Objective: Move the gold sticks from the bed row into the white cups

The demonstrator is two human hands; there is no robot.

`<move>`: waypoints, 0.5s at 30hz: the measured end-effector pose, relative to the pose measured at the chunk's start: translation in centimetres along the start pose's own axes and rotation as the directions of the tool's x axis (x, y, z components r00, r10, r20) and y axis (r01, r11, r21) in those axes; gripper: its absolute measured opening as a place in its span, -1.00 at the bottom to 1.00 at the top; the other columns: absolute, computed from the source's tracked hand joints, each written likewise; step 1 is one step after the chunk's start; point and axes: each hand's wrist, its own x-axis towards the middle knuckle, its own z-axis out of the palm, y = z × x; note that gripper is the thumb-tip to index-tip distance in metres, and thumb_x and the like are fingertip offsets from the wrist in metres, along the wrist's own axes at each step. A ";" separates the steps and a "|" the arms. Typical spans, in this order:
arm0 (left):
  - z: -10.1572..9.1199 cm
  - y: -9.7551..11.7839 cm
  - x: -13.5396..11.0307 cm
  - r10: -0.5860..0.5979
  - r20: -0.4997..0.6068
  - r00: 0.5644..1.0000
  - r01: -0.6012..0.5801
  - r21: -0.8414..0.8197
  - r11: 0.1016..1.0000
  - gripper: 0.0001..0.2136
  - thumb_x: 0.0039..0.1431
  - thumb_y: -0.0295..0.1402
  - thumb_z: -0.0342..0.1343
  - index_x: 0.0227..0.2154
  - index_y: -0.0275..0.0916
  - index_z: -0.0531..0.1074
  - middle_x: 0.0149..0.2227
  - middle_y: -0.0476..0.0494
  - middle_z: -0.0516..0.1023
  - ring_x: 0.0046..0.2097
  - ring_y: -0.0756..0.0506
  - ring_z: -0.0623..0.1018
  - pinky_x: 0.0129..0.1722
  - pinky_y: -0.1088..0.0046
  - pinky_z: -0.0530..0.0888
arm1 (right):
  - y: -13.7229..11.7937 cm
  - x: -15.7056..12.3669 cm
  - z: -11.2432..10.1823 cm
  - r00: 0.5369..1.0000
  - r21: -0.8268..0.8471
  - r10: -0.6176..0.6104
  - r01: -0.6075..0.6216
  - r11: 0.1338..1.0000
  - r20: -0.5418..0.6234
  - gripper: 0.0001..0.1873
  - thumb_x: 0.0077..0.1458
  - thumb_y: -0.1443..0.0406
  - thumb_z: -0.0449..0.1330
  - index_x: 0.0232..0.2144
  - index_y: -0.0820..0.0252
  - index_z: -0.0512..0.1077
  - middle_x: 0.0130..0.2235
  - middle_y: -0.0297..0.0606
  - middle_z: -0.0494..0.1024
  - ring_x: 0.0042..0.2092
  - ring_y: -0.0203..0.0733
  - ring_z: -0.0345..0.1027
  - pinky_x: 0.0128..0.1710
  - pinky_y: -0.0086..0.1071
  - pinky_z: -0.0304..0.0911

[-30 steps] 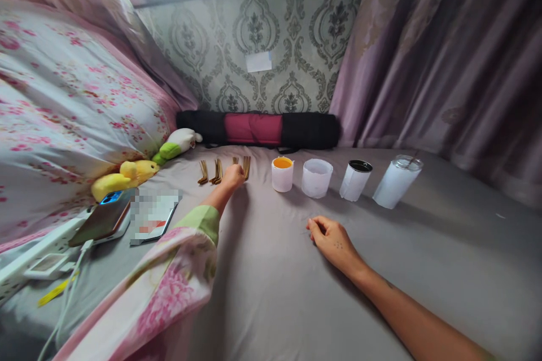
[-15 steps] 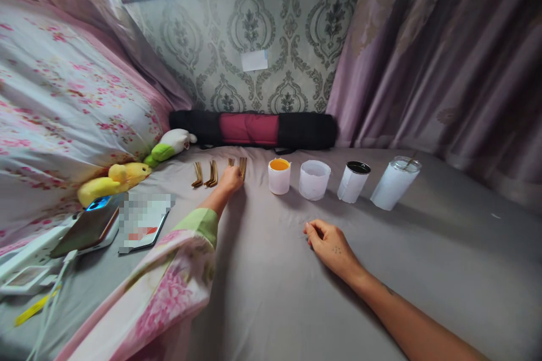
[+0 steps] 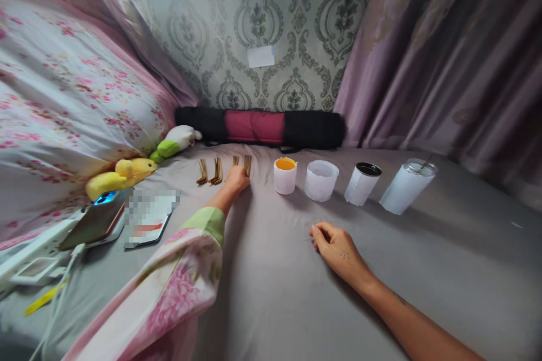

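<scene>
Four white cylinders [image 3: 320, 185], four skinny stick bunches [image 3: 217, 169] left of the orange-lined cylinder [image 3: 285, 179]. Left hand [image 3: 237, 180] curled there, right hand [image 3: 336, 245] loosely curled; can't tell either's hold.

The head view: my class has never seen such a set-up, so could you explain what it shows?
No machine: these are one person's bare hands, filmed by a head-worn camera looking forward and down. On the grey sheet, an orange-lined cup, a wide pale cup, a dark-lined can and a taller jar form a row. To their left are bundles of thin brown sticks; the left hand is at them, its grip hidden. The right hand, fingers curled, is in front of the row; whether it holds anything is unclear.
</scene>
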 end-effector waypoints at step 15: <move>0.0 -0.2 -0.1 -0.026 -0.023 0.999 0.024 -0.062 0.998 -0.79 -0.09 -0.48 0.00 -0.36 -0.31 0.46 -0.24 -0.29 0.42 -0.18 -0.12 0.42 -0.21 0.47 0.32 | -0.5 0.2 0.1 0.997 -0.009 0.071 -0.070 0.997 0.032 -0.64 0.01 0.09 -0.08 -0.51 0.20 0.37 -0.58 -0.29 0.41 -0.52 -0.28 0.25 -0.51 -0.47 0.10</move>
